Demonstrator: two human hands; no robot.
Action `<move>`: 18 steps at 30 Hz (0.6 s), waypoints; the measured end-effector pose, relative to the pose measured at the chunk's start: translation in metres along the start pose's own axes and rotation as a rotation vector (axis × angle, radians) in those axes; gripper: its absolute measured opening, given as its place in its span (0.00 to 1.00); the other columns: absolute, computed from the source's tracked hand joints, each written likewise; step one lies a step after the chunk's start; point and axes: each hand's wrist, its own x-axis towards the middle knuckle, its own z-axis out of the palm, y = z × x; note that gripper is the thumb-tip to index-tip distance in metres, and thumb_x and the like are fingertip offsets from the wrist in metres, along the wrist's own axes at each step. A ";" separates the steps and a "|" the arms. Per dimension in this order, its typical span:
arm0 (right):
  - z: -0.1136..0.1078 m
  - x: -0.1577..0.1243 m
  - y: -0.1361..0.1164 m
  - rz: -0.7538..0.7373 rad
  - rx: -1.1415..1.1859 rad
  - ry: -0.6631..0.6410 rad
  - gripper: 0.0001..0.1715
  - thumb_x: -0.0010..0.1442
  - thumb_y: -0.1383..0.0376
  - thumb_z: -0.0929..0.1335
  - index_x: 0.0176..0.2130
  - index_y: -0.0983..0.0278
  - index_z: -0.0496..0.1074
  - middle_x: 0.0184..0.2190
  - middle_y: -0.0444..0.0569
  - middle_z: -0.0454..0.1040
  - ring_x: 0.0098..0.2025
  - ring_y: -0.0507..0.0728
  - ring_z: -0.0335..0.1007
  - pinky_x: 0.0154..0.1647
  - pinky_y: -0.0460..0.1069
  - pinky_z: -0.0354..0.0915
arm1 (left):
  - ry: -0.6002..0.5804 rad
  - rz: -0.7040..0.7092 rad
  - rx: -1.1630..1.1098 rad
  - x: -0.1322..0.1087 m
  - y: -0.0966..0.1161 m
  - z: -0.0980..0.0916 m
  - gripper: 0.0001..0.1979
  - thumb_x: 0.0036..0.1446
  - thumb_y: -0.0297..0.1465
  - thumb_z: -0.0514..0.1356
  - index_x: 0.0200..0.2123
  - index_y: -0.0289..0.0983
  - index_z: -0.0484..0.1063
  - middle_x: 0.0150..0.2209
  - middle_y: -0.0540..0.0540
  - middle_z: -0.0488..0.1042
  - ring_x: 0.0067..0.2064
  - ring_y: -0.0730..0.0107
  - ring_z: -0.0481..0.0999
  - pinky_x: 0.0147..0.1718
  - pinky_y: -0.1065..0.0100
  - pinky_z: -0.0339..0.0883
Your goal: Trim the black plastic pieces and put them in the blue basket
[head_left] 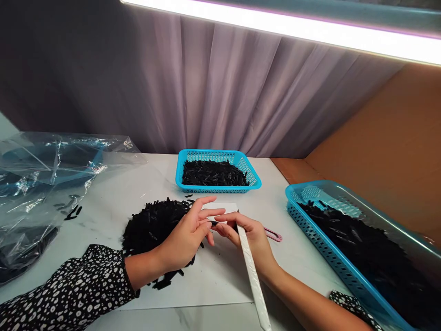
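My left hand pinches a small, thin black strip between thumb and finger, its other fingers stretched out. Close beside it, the thumb and forefinger of my right hand meet the strip's other end. A long white-wrapped handle rests in my right hand, running down toward me; a small dark point shows at its upper end, and its kind is unclear. Under and behind my left hand lies a heap of black strips on a white sheet.
A blue basket of black strips stands at the back. At right is a larger blue basket of dark pieces, partly under clear plastic. A clear plastic bag spreads at left near loose strips. A pink object lies by my right hand.
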 end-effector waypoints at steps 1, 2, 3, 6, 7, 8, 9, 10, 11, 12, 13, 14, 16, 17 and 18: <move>0.000 0.000 0.000 -0.014 -0.010 0.008 0.08 0.57 0.60 0.73 0.35 0.61 0.80 0.23 0.45 0.78 0.25 0.56 0.74 0.31 0.51 0.71 | -0.006 0.017 0.026 0.000 0.000 0.000 0.21 0.65 0.28 0.53 0.60 0.44 0.59 0.59 0.41 0.71 0.29 0.79 0.72 0.40 0.63 0.67; -0.001 0.000 0.000 -0.028 -0.015 0.018 0.07 0.58 0.60 0.72 0.34 0.61 0.80 0.23 0.45 0.79 0.25 0.56 0.75 0.31 0.51 0.71 | -0.008 0.031 0.043 0.000 -0.001 0.001 0.21 0.65 0.28 0.53 0.60 0.44 0.58 0.58 0.42 0.70 0.30 0.78 0.73 0.40 0.63 0.67; -0.001 0.000 0.000 -0.042 -0.015 0.032 0.07 0.58 0.60 0.72 0.34 0.61 0.80 0.25 0.46 0.80 0.26 0.57 0.76 0.31 0.52 0.71 | -0.006 0.041 0.055 0.000 -0.001 0.001 0.21 0.66 0.28 0.53 0.60 0.45 0.58 0.57 0.42 0.71 0.31 0.77 0.74 0.41 0.63 0.68; -0.003 0.001 -0.002 -0.118 -0.028 0.090 0.06 0.59 0.62 0.71 0.35 0.60 0.80 0.26 0.47 0.80 0.27 0.57 0.76 0.30 0.51 0.70 | 0.036 0.050 0.040 0.003 -0.002 0.001 0.19 0.65 0.30 0.54 0.59 0.44 0.59 0.48 0.46 0.73 0.34 0.73 0.78 0.40 0.63 0.70; -0.004 0.001 -0.002 -0.149 -0.047 0.121 0.06 0.59 0.63 0.71 0.35 0.60 0.81 0.26 0.46 0.80 0.26 0.56 0.75 0.29 0.50 0.69 | 0.054 0.052 0.015 0.004 -0.001 0.001 0.19 0.65 0.31 0.55 0.58 0.43 0.59 0.44 0.48 0.73 0.35 0.71 0.80 0.39 0.63 0.71; -0.004 0.001 -0.002 -0.177 -0.070 0.154 0.06 0.59 0.64 0.71 0.35 0.59 0.81 0.25 0.46 0.79 0.26 0.55 0.73 0.28 0.50 0.68 | 0.068 0.053 -0.014 0.005 -0.001 0.001 0.18 0.64 0.31 0.57 0.56 0.42 0.60 0.40 0.50 0.72 0.36 0.69 0.80 0.38 0.64 0.72; -0.005 0.002 -0.002 -0.199 -0.090 0.183 0.05 0.58 0.64 0.71 0.34 0.59 0.81 0.24 0.45 0.78 0.25 0.55 0.71 0.28 0.49 0.67 | 0.079 0.055 -0.041 0.005 0.000 0.000 0.17 0.63 0.32 0.58 0.54 0.41 0.61 0.36 0.52 0.72 0.35 0.68 0.81 0.36 0.65 0.73; -0.005 0.002 -0.002 -0.210 -0.101 0.204 0.05 0.58 0.65 0.71 0.34 0.60 0.81 0.24 0.45 0.78 0.25 0.54 0.70 0.28 0.49 0.66 | 0.086 0.058 -0.057 0.006 0.001 0.000 0.16 0.62 0.32 0.60 0.52 0.40 0.62 0.33 0.53 0.71 0.35 0.68 0.81 0.33 0.67 0.72; -0.005 0.002 -0.001 -0.209 -0.102 0.216 0.06 0.57 0.65 0.71 0.34 0.60 0.81 0.24 0.45 0.77 0.24 0.54 0.69 0.27 0.49 0.65 | 0.092 0.062 -0.060 0.006 0.002 0.000 0.15 0.61 0.32 0.61 0.50 0.40 0.63 0.31 0.54 0.71 0.33 0.69 0.80 0.30 0.69 0.71; -0.005 0.002 -0.001 -0.199 -0.096 0.221 0.06 0.58 0.64 0.71 0.34 0.60 0.81 0.24 0.45 0.77 0.24 0.54 0.69 0.27 0.49 0.65 | 0.102 0.068 -0.049 0.007 0.004 0.000 0.14 0.61 0.33 0.61 0.48 0.39 0.64 0.29 0.54 0.71 0.30 0.70 0.79 0.27 0.71 0.70; -0.006 0.002 -0.001 -0.186 -0.088 0.223 0.06 0.58 0.64 0.71 0.34 0.60 0.81 0.23 0.44 0.77 0.24 0.53 0.68 0.27 0.49 0.64 | 0.118 0.075 -0.031 0.007 0.005 0.000 0.13 0.60 0.33 0.62 0.46 0.38 0.65 0.28 0.54 0.72 0.28 0.72 0.78 0.25 0.73 0.68; -0.006 0.002 0.000 -0.170 -0.079 0.225 0.06 0.58 0.63 0.71 0.34 0.60 0.81 0.23 0.44 0.76 0.24 0.53 0.67 0.26 0.48 0.63 | 0.139 0.082 -0.014 0.007 0.006 0.000 0.12 0.59 0.33 0.62 0.45 0.38 0.66 0.27 0.54 0.72 0.27 0.74 0.76 0.24 0.74 0.66; -0.006 0.003 0.001 -0.135 -0.064 0.230 0.06 0.58 0.62 0.71 0.34 0.60 0.81 0.23 0.44 0.76 0.24 0.53 0.67 0.25 0.48 0.62 | 0.178 0.089 0.002 0.008 0.008 0.000 0.10 0.57 0.32 0.64 0.41 0.37 0.68 0.25 0.54 0.72 0.25 0.76 0.73 0.23 0.75 0.66; -0.006 0.003 0.001 -0.121 -0.057 0.234 0.06 0.58 0.62 0.72 0.34 0.60 0.81 0.23 0.44 0.75 0.24 0.53 0.66 0.26 0.48 0.62 | 0.192 0.086 0.001 0.008 0.009 0.000 0.10 0.56 0.32 0.65 0.39 0.37 0.69 0.25 0.54 0.72 0.25 0.76 0.72 0.23 0.74 0.66; -0.006 0.003 0.001 -0.109 -0.051 0.236 0.06 0.58 0.61 0.72 0.34 0.60 0.81 0.23 0.44 0.75 0.24 0.53 0.66 0.26 0.48 0.62 | 0.198 0.081 -0.003 0.009 0.009 0.000 0.09 0.55 0.32 0.65 0.37 0.36 0.70 0.24 0.54 0.72 0.24 0.77 0.72 0.24 0.74 0.67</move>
